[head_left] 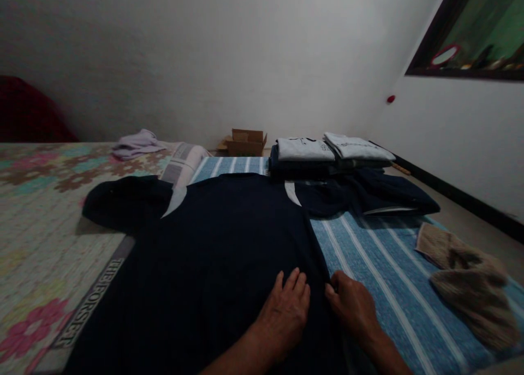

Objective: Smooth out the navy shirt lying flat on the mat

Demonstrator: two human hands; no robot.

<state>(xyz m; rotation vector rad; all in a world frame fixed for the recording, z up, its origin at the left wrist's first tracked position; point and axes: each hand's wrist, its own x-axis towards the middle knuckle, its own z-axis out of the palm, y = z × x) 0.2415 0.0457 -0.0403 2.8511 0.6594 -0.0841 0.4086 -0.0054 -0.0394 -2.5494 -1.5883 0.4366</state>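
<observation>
A dark navy short-sleeved shirt (229, 238) lies spread out on the bed, its collar end away from me and a pale strip at each shoulder. Flat on its lower right part rests my left hand (286, 304), fingers stretched out over the cloth. Beside it, my right hand (352, 304) pinches the shirt's right side edge between thumb and fingers. The shirt's lower end runs out of view at the bottom.
Folded clothes (305, 151) are stacked behind the right sleeve, next to a dark folded garment (393, 192). A brown towel (470, 282) lies on the blue striped sheet (380, 266). Farther back are a cardboard box (246, 144) and a crumpled light purple cloth (139, 144).
</observation>
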